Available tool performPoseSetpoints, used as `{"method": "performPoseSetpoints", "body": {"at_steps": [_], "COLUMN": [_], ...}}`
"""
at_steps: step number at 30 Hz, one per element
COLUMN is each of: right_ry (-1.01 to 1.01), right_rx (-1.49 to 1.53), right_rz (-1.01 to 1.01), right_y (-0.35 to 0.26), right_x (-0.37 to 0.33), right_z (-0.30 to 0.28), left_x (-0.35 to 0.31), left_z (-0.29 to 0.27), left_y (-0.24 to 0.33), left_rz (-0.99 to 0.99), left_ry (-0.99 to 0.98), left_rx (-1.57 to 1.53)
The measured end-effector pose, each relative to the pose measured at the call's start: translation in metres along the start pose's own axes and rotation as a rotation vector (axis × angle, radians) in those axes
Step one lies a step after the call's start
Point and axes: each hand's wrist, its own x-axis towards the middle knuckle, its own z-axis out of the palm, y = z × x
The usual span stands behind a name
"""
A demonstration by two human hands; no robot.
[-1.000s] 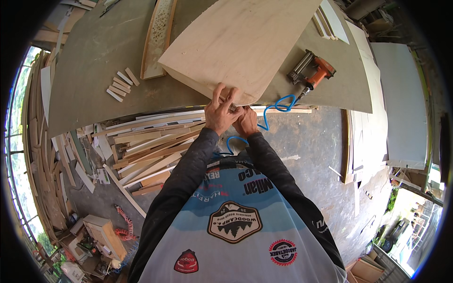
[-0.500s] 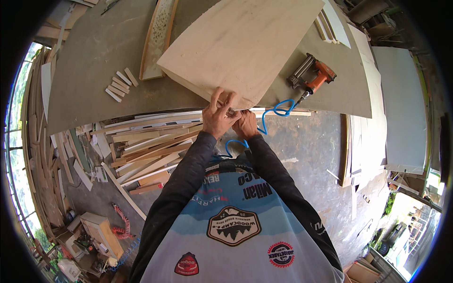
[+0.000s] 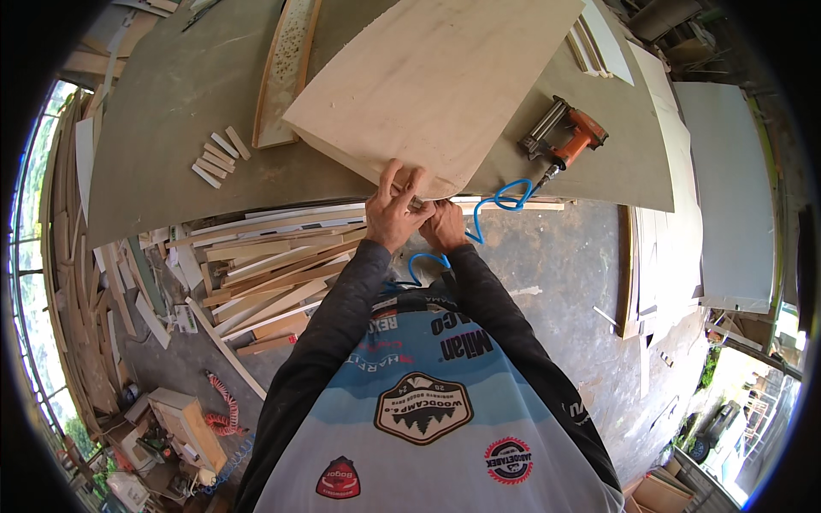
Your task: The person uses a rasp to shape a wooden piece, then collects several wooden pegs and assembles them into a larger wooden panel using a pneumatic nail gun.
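A large plywood panel is seen lying on the workbench, its long axis running far-right. Its near corner is pinched by the left hand; the right hand, just beside, is curled shut below the edge, its contents hidden.

Plywood panel showing pale, matt, bare wood. Workbench top looking dull grey-brown board, slightly scuffed. Nail gun showing orange plastic and grey metal; its hose glossy blue plastic.
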Motion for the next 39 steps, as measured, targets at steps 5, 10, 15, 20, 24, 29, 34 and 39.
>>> {"method": "performPoseSetpoints", "body": {"at_steps": [5, 10, 15, 20, 24, 29, 34, 39], "right_ry": [-0.028, -0.051, -0.028, -0.059, -0.02, -0.05, -0.079, -0.038], "right_rx": [-0.026, -0.009, -0.011, 0.001, 0.037, -0.008, -0.032, -0.009], "right_rz": [0.006, -0.004, -0.02, -0.003, -0.031, -0.04, -0.029, -0.058], "right_y": [0.003, 0.009, 0.015, 0.014, 0.01, 0.015, 0.014, 0.011], "right_x": [-0.001, -0.002, -0.005, -0.004, -0.003, -0.004, -0.003, -0.002], "right_z": [0.0, 0.002, 0.011, 0.01, 0.005, 0.007, 0.003, 0.002], "left_x": [0.0, 0.0, -0.001, -0.001, 0.001, 0.002, 0.003, 0.0], "left_z": [0.0, 0.0, -0.001, -0.002, -0.002, -0.003, -0.003, -0.002], "left_y": [0.0, 0.001, 0.002, 0.001, 0.003, 0.004, 0.004, 0.003], "left_rz": [0.003, 0.014, -0.006, -0.001, 0.011, 0.011, 0.033, 0.001], "left_ry": [0.0, 0.02, 0.0, 0.015, 0.021, 0.02, 0.037, 0.012], "left_rx": [0.006, 0.006, 0.023, 0.01, 0.011, 0.013, 0.022, 0.021]}}
